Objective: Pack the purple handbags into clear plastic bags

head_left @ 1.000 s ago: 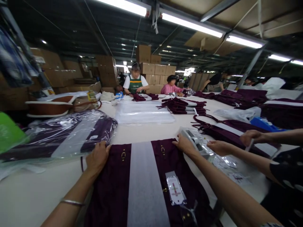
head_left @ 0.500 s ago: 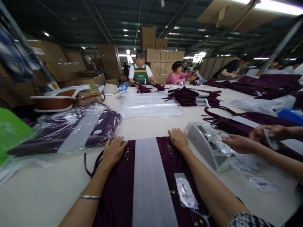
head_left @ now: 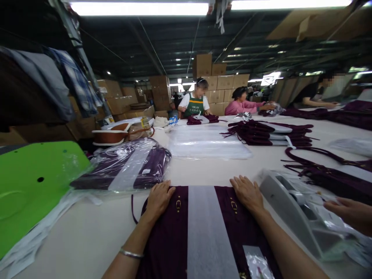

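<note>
A dark purple bag [head_left: 167, 240] lies flat on the table in front of me, with a white paper band [head_left: 207, 228] down its middle and small buckles on both sides. My left hand [head_left: 159, 198] rests on its far left corner, fingers stretched out. On the far right corner lies my right hand [head_left: 246, 192], open, its fingertips just past the bag's edge. A thin strap loops out to the left of the bag. The small plastic packet [head_left: 257, 261] with a tag lies on its lower right part.
A plastic-wrapped purple bag [head_left: 128, 164] lies to the left, by a green board [head_left: 35, 186]. Clear plastic sheets [head_left: 206, 141] and stacked purple bags [head_left: 270, 131] lie ahead. On the right are a grey tape dispenser [head_left: 299, 213] and another person's hand [head_left: 353, 213]. Co-workers stand across the table.
The view has swung left and up, so things appear further right, and more of the green board shows. Both my hands stay on the bag's far corners. One neighbouring hand has left view.
</note>
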{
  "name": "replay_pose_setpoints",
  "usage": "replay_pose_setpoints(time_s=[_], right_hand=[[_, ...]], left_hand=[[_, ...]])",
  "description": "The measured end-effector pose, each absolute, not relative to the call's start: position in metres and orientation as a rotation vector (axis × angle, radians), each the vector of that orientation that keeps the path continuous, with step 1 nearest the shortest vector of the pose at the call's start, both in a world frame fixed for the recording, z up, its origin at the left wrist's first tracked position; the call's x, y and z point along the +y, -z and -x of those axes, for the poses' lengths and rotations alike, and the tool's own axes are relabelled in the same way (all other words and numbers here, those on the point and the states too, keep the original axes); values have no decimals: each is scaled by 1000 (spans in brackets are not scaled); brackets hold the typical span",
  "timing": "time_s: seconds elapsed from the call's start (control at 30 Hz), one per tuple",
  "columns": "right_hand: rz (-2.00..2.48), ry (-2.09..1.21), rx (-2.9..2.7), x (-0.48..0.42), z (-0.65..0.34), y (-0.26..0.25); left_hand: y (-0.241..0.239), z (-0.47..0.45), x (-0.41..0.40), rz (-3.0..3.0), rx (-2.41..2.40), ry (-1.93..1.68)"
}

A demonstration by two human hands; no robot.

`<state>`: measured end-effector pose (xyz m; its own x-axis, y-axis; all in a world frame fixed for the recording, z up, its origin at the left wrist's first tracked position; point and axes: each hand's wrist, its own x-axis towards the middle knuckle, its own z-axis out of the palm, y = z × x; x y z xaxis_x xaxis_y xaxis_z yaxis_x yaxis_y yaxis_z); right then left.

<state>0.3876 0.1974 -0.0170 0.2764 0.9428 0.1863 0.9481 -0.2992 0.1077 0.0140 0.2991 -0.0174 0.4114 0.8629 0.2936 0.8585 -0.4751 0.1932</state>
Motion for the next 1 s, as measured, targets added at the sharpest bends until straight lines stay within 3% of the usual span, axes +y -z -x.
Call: replay_pose_setpoints(time_s=[0.2, 0.33, 0.43, 0.57, 0.67, 1.0], right_hand=[[2497, 437, -1911, 198, -393, 23], [2527, 401, -1869, 198, -389, 20], [2509, 389, -1842, 199, -388, 18], [2485, 367, -1751, 202, -389, 21], [2467, 342, -1639, 205, -389, 24], [2378, 312, -1552, 206, -391, 32]], left_hand=[[-9, 26, 282, -2471, 1599, -1199], [-42, 10, 301, -2611, 1604, -1313], [-40, -28, 334, -2697, 1549, -1150], [15, -54, 369, -2697, 1471, -646], [45, -52, 392, -2696, 1427, -557], [-17, -189, 512, -2938, 1467, -424]])
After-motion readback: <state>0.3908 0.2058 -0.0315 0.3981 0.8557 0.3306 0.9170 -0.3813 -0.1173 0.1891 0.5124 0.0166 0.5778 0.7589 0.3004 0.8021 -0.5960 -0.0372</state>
